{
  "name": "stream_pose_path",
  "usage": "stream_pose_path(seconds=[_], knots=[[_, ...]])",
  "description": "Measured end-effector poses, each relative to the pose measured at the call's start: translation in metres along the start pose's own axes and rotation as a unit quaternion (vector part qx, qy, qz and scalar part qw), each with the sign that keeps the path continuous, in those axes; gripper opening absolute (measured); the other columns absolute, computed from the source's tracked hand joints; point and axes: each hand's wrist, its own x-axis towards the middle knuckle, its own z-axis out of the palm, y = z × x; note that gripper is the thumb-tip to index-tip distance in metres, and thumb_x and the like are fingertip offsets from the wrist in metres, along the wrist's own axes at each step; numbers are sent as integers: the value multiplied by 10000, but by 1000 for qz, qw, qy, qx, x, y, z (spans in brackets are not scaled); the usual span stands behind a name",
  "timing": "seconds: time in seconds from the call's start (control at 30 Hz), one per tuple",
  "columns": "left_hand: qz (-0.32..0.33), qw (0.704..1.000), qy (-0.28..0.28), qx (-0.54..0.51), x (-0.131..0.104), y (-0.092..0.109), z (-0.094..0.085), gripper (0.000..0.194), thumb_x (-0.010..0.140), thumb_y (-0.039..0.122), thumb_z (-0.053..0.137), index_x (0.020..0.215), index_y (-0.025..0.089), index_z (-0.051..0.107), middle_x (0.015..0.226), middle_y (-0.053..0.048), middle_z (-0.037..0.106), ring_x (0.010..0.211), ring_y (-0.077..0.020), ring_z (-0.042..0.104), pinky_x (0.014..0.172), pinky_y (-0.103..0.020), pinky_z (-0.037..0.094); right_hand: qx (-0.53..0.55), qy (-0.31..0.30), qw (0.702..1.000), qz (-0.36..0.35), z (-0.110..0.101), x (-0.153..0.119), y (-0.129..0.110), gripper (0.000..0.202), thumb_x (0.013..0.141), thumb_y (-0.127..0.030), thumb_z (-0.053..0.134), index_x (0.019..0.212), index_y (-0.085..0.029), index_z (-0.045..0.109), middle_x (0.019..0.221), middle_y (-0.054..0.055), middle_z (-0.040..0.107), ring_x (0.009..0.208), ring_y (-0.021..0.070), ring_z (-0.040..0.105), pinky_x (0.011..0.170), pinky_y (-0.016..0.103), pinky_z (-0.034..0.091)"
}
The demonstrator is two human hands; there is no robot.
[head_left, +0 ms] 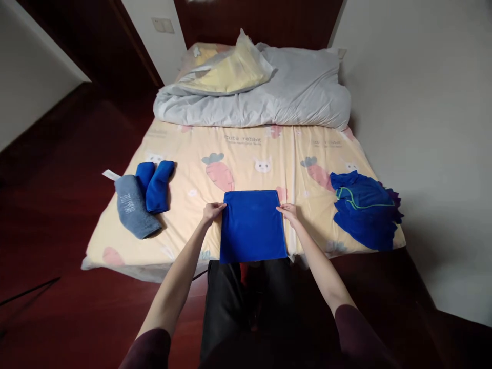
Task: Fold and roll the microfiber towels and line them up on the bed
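A square blue cloth (253, 225) lies spread at the front edge of the bed, its near edge reaching the bed's edge. My left hand (213, 211) pinches its left side near the far corner. On the opposite side, my right hand (288, 211) pinches the cloth near the far right corner. To the left rest two rolled blue cloths (160, 187) and a rolled grey-blue towel (134, 207) with pale lettering and a white tag. A loose heap of blue cloths (363, 210), one with a green edge, sits on the right.
The bed (192, 225) has a cream sheet printed with carrots and rabbits. A folded grey quilt (307, 82) and a pale yellow pillow (234, 69) lie at its far end. A wall (430, 128) stands close on the right; dark red floor (57, 215) shows at left.
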Motion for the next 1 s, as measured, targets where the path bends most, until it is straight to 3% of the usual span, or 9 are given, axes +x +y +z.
stream_pose_path(seconds=[0.13,0.23,0.33,0.47,0.6,0.83,1.0], knots=[[39,999,27,13,33,17,3,439,714,463,832,1011,140,819,923,-114,809,901,-267,758,822,-335,575,-19,35,999,-34,14,45,-13,412,572,-381,938,814,-174,676,762,53,756,585,152,634,489,241,471],[113,993,8,42,50,30,5,375,770,368,789,1078,155,806,974,-105,812,933,-263,765,890,-354,582,-73,36,994,-78,25,68,-22,301,617,-285,909,791,-177,688,804,77,781,755,219,729,682,300,585],[180,976,-24,124,59,41,6,272,771,252,759,1024,172,817,1005,-87,813,933,-269,764,943,-375,579,-147,26,979,-136,33,79,-27,171,680,-217,853,754,-181,703,761,58,769,876,243,755,846,327,592],[231,939,-40,253,59,51,6,211,799,212,711,974,209,829,1058,-61,809,1026,-271,747,1033,-363,542,-214,18,964,-157,40,84,-27,89,747,-199,794,802,-178,728,696,10,725,846,213,749,845,298,575],[235,913,-38,332,51,58,8,245,872,241,643,1031,211,825,1105,-74,798,1089,-268,729,1045,-340,526,-245,20,957,-154,43,90,-23,44,776,-186,758,803,-185,724,757,2,734,763,184,728,782,282,567],[201,923,14,326,48,62,13,317,897,223,606,1145,155,792,1113,-122,787,1063,-267,726,982,-331,541,-261,43,954,-138,44,97,-26,40,815,-159,723,830,-192,706,822,21,725,803,183,705,810,289,560],[206,912,-22,354,53,65,11,266,882,254,636,1089,181,787,1054,-89,783,1016,-252,714,947,-326,539,-306,42,938,-158,43,94,-33,42,810,-172,739,825,-195,708,930,33,702,817,165,665,859,299,557]])
